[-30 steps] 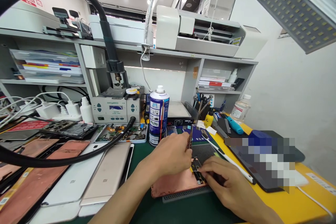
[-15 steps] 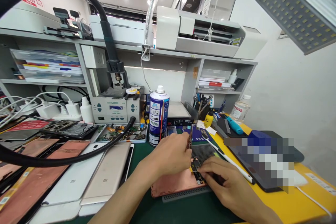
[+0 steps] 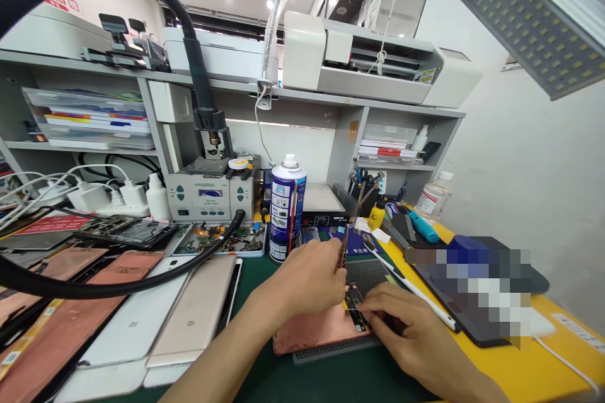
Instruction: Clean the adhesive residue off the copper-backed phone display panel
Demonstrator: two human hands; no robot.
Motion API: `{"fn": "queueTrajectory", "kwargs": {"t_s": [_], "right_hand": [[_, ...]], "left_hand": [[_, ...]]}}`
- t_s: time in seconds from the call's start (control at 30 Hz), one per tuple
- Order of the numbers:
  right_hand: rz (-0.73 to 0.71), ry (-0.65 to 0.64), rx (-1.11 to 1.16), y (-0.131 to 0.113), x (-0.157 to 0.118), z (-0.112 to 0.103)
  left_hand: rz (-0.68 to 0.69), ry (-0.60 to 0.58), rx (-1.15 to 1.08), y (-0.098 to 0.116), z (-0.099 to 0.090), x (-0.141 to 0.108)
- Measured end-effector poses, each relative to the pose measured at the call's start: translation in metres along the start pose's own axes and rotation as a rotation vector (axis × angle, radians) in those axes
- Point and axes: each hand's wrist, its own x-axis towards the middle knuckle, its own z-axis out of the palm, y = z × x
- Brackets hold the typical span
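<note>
A copper-coloured phone panel point(image 3: 314, 332) lies on a grey perforated mat point(image 3: 373, 274) on the green bench mat. My left hand point(image 3: 307, 280) is closed around tweezers point(image 3: 342, 250) that stand upright, tip down at a small dark board point(image 3: 355, 310) at the panel's right end. My right hand point(image 3: 409, 327) lies flat at that end, fingertips pressing on the dark board. Part of the board is hidden under the fingers.
A blue spray can point(image 3: 285, 206) stands just behind my left hand. Several phone backs point(image 3: 193, 315) and copper panels lie to the left under a black hose point(image 3: 118, 286). A parts tray point(image 3: 222, 240), a rework station point(image 3: 210, 192), a white stylus point(image 3: 411, 286) and a dark tablet point(image 3: 472, 302) sit around.
</note>
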Motion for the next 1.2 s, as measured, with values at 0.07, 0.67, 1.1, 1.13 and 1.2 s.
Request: {"fn": "queueTrajectory", "kwargs": {"t_s": [0.07, 0.67, 1.1, 1.13, 1.2], "right_hand": [[-0.008, 0.0, -0.003, 0.0, 0.0, 0.0], [-0.012, 0.01, 0.009, -0.001, 0.0, 0.0], [0.144, 0.143, 0.01, 0.011, -0.004, 0.002], [0.14, 0.132, 0.008, 0.01, -0.004, 0.002], [0.124, 0.114, 0.006, 0.009, -0.004, 0.002]], "left_hand": [[0.002, 0.001, -0.008, 0.0, 0.0, 0.0], [-0.001, -0.003, -0.018, -0.001, 0.001, 0.001], [-0.001, 0.039, -0.039, -0.003, 0.002, 0.001], [0.003, 0.042, -0.042, -0.003, 0.002, 0.001], [0.007, 0.048, -0.047, -0.002, 0.003, 0.002]]}}
